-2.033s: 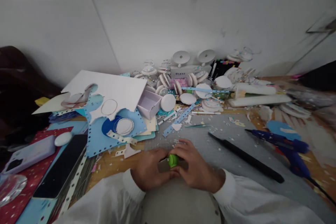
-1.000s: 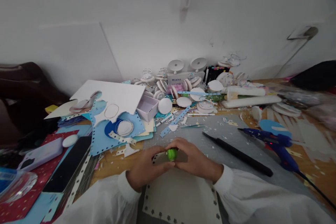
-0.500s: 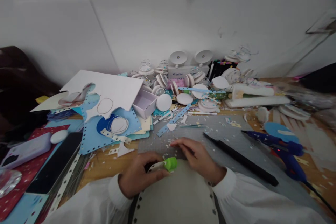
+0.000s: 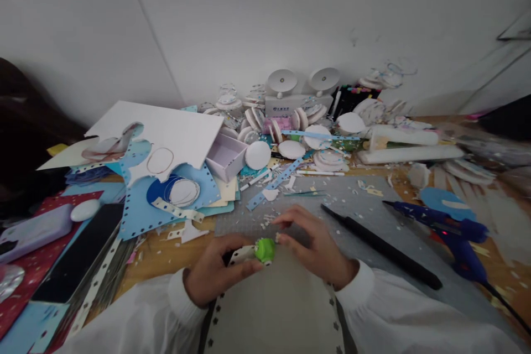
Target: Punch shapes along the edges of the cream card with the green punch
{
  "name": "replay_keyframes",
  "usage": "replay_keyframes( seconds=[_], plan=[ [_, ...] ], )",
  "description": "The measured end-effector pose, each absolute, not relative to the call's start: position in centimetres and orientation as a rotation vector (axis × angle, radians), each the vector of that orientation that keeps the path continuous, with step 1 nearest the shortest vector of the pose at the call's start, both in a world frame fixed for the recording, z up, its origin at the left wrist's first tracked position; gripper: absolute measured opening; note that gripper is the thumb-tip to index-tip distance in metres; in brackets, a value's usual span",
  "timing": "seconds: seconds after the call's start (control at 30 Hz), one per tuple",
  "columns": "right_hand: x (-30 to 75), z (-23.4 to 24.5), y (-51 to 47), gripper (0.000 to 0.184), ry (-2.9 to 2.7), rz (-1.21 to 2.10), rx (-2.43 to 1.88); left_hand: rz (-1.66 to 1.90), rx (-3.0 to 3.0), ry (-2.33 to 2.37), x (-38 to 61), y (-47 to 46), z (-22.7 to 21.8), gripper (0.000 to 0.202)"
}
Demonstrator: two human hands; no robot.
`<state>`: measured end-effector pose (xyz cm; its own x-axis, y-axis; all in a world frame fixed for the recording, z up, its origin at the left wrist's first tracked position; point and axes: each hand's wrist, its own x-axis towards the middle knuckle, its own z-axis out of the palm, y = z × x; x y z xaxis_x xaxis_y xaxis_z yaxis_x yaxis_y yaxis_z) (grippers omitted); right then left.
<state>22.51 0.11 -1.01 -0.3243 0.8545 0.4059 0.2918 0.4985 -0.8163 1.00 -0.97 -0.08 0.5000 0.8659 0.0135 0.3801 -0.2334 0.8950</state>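
Note:
My left hand (image 4: 226, 265) grips a small bright green craft punch (image 4: 264, 250) between thumb and fingers. The punch sits at the top edge of a large pale paper sheet (image 4: 282, 304), which has small flower-shaped holes along its sides. My right hand (image 4: 313, 246) hovers just right of the punch, thumb and index finger curved and apart. A tiny pale fleck shows by its thumb tip; whether it touches the thumb I cannot tell. Punched bits of paper lie scattered on the grey cutting mat (image 4: 244, 224) just beyond both hands.
A black pen-shaped tool (image 4: 381, 246) and a blue glue gun (image 4: 443, 232) with a red light lie to the right. Left are cut card (image 4: 182, 127), blue paper (image 4: 136, 210) and a dark phone (image 4: 83, 254). White discs (image 4: 258, 155) and a lilac box (image 4: 228, 160) crowd the back.
My right hand has opened from straight, close-set fingers to a curved, parted pose nearer the punch. The punch has turned and shifted slightly left in my left hand. The camera view has shifted slightly.

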Motion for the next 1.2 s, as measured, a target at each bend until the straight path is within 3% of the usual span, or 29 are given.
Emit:
replay_keyframes(
  seconds=[0.13,0.27,0.4,0.6,0.77,1.2],
  plan=[
    [21.9,-0.4,-1.0,0.036,-1.986,0.972,-0.801,0.701,1.809,1.047,1.0,-1.2,-0.2,0.028],
    [21.4,-1.4,-1.4,0.027,-2.05,0.919,-0.832,0.827,1.803,1.002,1.2,-1.6,-0.2,0.025],
    [21.4,-2.1,-1.5,0.03,-2.094,0.808,-0.758,0.932,1.858,0.895,1.4,-1.8,0.2,0.035],
    [21.3,-1.6,-1.7,0.033,-2.074,0.571,-0.708,1.006,1.984,0.827,1.6,-2.2,0.8,0.033],
    [21.2,-1.2,-2.0,0.023,-2.19,0.388,-0.717,1.029,2.03,0.803,1.4,-2.2,1.1,0.037],
    [20.5,-1.6,-1.9,0.041,-2.098,0.674,-0.808,1.107,1.931,0.886,1.9,-2.2,0.8,0.031]
  ],
)
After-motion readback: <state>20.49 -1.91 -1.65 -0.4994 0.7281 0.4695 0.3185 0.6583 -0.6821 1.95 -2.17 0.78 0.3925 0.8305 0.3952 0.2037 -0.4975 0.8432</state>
